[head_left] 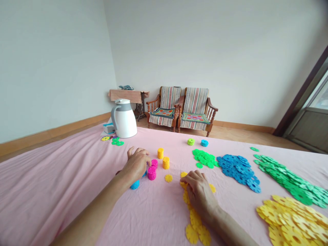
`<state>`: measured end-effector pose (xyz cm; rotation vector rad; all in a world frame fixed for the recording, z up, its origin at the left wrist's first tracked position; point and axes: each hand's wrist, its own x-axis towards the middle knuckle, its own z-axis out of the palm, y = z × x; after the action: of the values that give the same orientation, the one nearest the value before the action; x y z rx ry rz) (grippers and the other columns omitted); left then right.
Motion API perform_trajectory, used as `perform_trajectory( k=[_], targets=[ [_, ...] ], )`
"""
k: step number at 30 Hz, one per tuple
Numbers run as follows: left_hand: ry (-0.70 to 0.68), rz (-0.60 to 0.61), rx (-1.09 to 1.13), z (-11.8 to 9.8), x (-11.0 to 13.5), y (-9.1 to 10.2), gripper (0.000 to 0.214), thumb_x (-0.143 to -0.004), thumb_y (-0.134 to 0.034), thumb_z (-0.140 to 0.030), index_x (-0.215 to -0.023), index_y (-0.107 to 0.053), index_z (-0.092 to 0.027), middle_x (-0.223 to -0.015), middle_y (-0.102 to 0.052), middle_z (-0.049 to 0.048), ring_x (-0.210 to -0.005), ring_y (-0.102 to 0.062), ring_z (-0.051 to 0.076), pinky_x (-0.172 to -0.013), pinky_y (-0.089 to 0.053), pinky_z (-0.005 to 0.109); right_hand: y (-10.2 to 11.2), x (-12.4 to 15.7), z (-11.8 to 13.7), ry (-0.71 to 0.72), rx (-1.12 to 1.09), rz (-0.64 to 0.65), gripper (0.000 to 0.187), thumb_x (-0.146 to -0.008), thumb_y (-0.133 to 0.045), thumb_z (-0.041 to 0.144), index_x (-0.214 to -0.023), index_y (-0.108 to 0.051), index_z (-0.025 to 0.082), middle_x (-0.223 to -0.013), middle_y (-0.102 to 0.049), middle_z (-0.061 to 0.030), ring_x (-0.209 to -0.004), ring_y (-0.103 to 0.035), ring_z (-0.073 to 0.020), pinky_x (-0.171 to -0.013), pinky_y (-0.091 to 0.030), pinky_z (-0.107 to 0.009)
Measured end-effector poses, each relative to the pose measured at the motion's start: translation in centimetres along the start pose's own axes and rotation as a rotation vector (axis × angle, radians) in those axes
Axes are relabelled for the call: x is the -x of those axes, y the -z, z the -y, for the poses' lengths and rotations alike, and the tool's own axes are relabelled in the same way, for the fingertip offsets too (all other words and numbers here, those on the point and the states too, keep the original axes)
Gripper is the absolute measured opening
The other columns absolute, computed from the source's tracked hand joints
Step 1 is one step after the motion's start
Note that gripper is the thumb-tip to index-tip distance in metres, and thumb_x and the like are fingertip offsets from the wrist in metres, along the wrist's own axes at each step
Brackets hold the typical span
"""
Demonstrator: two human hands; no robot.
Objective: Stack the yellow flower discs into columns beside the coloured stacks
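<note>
My left hand is over the cloth, fingers bent and apart, its fingertips beside two magenta stacks of notched plastic discs. I cannot tell whether it touches them. Partly behind that wrist is a blue disc stack. Two yellow disc stacks stand upright just past the magenta ones, with a single yellow disc lying flat nearer me. My right hand rests on a strip of loose yellow discs, its fingers curled together at some of them; the thumb tip is hidden.
On the pink cloth, loose green discs, blue discs, darker green discs and a yellow heap spread rightward. Small lime and blue stacks stand farther back. A white jug stands back left.
</note>
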<state>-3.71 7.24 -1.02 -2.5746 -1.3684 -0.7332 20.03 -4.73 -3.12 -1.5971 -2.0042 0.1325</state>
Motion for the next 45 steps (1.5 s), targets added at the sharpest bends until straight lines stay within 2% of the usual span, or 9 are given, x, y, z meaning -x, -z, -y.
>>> perform_trajectory(
  k=[14, 20, 22, 26, 28, 30, 34, 39, 45],
  targets=[
    [-0.006, 0.03, 0.0, 0.3, 0.3, -0.6, 0.031, -0.07, -0.048, -0.004, -0.067, -0.067, -0.028, -0.096, -0.066, -0.0013, -0.1, -0.05, 0.019, -0.099, -0.01, 0.048, 0.0, -0.1, 0.1, 0.003, -0.015, -0.007, 0.028, -0.079, -0.047, 0.003, -0.083, -0.068, 0.021, -0.081, -0.063, -0.004, -0.081, -0.047, -0.0188, -0.073, -0.031, -0.03],
    [0.01, 0.03, 0.015, -0.7, 0.1, 0.9, 0.03, -0.065, -0.045, 0.0, -0.061, -0.063, -0.024, -0.087, -0.066, -0.0003, -0.094, -0.052, 0.02, -0.098, -0.012, 0.049, 0.2, -0.1, 0.2, -0.005, -0.013, -0.005, 0.03, -0.077, -0.047, 0.001, -0.083, -0.068, 0.022, -0.081, -0.062, -0.0033, -0.081, -0.047, -0.0187, -0.073, -0.031, -0.03],
    [0.019, 0.023, 0.037, -1.5, -0.2, 1.9, 0.029, -0.063, -0.043, 0.001, -0.059, -0.061, -0.022, -0.082, -0.065, 0.0003, -0.091, -0.053, 0.02, -0.096, -0.019, 0.047, 0.0, -0.1, 0.0, -0.005, 0.001, -0.013, 0.031, -0.076, -0.047, 0.0, -0.084, -0.068, 0.022, -0.081, -0.062, -0.0033, -0.081, -0.047, -0.0187, -0.073, -0.032, -0.03],
    [-0.066, -0.006, 0.182, -4.1, -0.2, 3.2, 0.027, -0.067, -0.039, 0.0, -0.074, -0.058, -0.019, -0.083, -0.061, 0.003, -0.089, -0.052, 0.019, -0.082, -0.038, 0.032, -0.4, -0.2, -0.6, -0.042, 0.047, -0.071, 0.033, -0.076, -0.046, 0.001, -0.088, -0.067, 0.022, -0.083, -0.062, -0.0047, -0.083, -0.049, -0.0193, -0.075, -0.033, -0.031],
    [-0.132, 0.043, 0.252, -5.7, 0.3, 3.2, 0.027, -0.072, -0.038, -0.001, -0.08, -0.058, -0.019, -0.085, -0.06, 0.0033, -0.089, -0.053, 0.018, -0.08, -0.04, 0.029, -0.4, -0.2, -1.0, -0.083, 0.073, -0.102, 0.031, -0.076, -0.046, 0.003, -0.089, -0.067, 0.021, -0.084, -0.062, -0.0058, -0.085, -0.049, -0.0204, -0.076, -0.033, -0.032],
    [-0.179, 0.15, 0.268, -7.1, 1.2, 2.7, 0.025, -0.077, -0.038, -0.004, -0.083, -0.058, -0.019, -0.085, -0.06, 0.0032, -0.084, -0.055, 0.017, -0.075, -0.041, 0.027, -0.4, -0.2, -1.4, -0.116, 0.086, -0.111, 0.026, -0.076, -0.048, 0.007, -0.089, -0.067, 0.02, -0.085, -0.062, -0.0067, -0.086, -0.05, -0.0216, -0.077, -0.034, -0.033],
    [-0.205, 0.328, 0.219, -8.9, 2.7, 1.5, 0.026, -0.075, -0.039, -0.003, -0.087, -0.056, -0.019, -0.087, -0.06, 0.0045, -0.079, -0.057, 0.017, -0.068, -0.042, 0.027, -0.1, 0.0, -1.6, -0.136, 0.068, -0.101, 0.019, -0.079, -0.054, 0.02, -0.094, -0.066, 0.021, -0.091, -0.062, -0.0073, -0.09, -0.05, -0.023, -0.08, -0.035, -0.035],
    [-0.142, 0.408, 0.109, -9.2, 3.3, 0.5, 0.028, -0.07, -0.039, 0.0, -0.088, -0.05, -0.019, -0.091, -0.06, 0.0052, -0.074, -0.057, 0.017, -0.062, -0.042, 0.027, 0.1, 0.0, -1.2, -0.099, 0.069, -0.046, 0.026, -0.081, -0.054, 0.029, -0.105, -0.062, 0.023, -0.104, -0.06, -0.0068, -0.097, -0.049, -0.0233, -0.082, -0.034, -0.036],
    [-0.19, 0.446, 0.196, -9.0, 3.0, 0.7, 0.023, -0.075, -0.038, -0.003, -0.084, -0.051, -0.019, -0.09, -0.059, 0.0057, -0.081, -0.058, 0.019, -0.068, -0.042, 0.029, 0.6, 0.0, -1.0, -0.108, 0.059, 0.007, 0.013, -0.078, -0.054, 0.023, -0.086, -0.065, 0.021, -0.092, -0.063, -0.0055, -0.087, -0.051, -0.0212, -0.079, -0.033, -0.035]
  ],
)
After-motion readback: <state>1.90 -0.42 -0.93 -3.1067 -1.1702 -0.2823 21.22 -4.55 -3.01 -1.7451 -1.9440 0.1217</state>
